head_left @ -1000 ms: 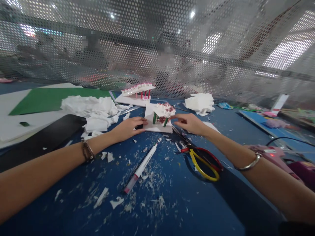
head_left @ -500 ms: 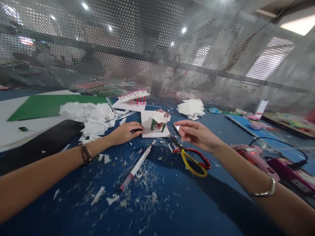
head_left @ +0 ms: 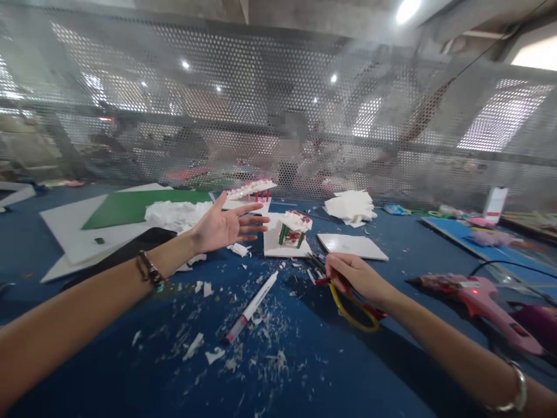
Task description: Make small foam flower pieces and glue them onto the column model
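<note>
Scraps litter the tabletop. Your left hand hovers, fingers spread. Your right hand grips the scissors mid-frame; their blades could nick the model.

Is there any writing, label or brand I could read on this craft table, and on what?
None is readable.
Pink glue gun: small pale label, too blurred.
White upright card: red strip, no legible letters.
Marker pen: no print shows.
Scissors in the right hand: no marking shows.
</note>
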{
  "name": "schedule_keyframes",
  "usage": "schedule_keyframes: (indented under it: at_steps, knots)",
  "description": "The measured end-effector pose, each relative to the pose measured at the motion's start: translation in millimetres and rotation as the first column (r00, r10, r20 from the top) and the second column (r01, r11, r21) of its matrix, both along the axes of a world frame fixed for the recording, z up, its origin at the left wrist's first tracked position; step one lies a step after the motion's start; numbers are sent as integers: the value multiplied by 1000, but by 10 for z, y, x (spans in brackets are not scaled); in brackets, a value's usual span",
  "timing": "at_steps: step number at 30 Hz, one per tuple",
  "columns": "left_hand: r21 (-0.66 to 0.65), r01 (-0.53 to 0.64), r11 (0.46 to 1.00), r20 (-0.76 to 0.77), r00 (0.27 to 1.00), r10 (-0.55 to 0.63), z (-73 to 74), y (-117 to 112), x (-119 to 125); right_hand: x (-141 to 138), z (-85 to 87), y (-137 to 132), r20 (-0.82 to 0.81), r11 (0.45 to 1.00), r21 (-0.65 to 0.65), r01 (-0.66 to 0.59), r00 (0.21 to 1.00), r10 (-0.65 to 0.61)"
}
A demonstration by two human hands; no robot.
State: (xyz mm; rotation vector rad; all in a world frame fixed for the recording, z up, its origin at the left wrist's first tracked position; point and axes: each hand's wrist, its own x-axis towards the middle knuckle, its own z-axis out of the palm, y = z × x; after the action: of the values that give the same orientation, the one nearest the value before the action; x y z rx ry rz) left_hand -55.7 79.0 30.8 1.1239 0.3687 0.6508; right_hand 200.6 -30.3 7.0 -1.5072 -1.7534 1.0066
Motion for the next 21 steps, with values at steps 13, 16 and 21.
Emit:
schedule_keyframes:
  at_steps: [13,16,21]
  knots:
    - [726,425,541,-670,616,415,-314,-781,18,-20,-24,-67,664,895,280,-349,743,82]
    - [712,490,503,-702,514,493,-310,-888,40,-4,-20,-68,772,884,255,-391,633,57]
    - [723,518,457,-689,482,542,-323,-871,21,-2,-30,-62,855,909,163,-383,514,63]
